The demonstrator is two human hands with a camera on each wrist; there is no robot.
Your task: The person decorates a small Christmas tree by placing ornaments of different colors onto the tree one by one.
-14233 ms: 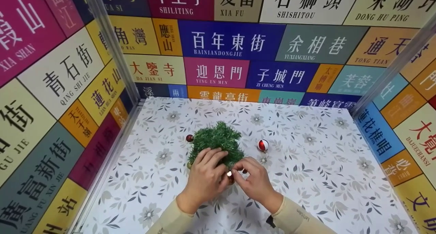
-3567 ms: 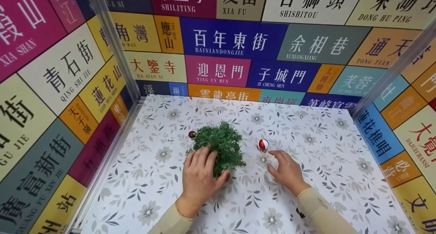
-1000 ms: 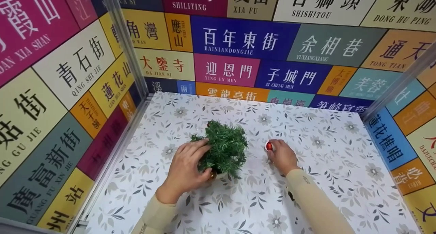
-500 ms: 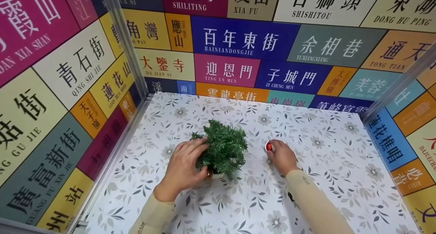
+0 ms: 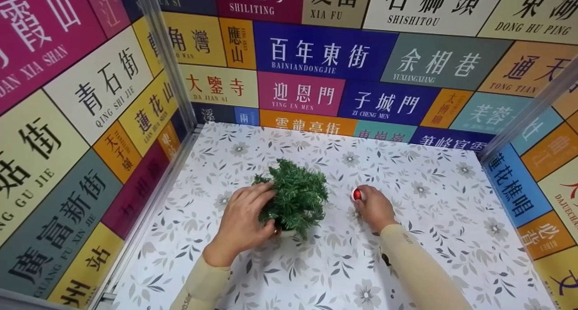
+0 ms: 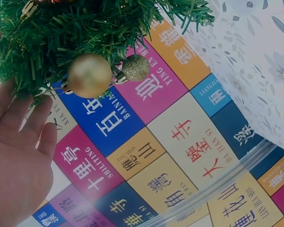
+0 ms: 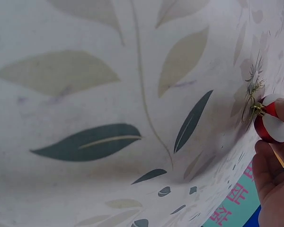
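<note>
tree (image 5: 295, 197): stands on the table (image 5: 429, 238), near its middle, a little left of centre.
left hand (image 5: 241, 222): against the tree's left side, nearer the viewer than the trunk.
right hand (image 5: 375, 207): on the table to the right of the tree, apart from it.
ball (image 5: 356, 194): at the right hand's fingertips, between that hand and the tree, low at the table.
two baubles (image 6: 90, 75): hang side by side under the tree's branches, just beside the left hand.
walls (image 5: 316, 66): close the table in behind, left and right.
</note>
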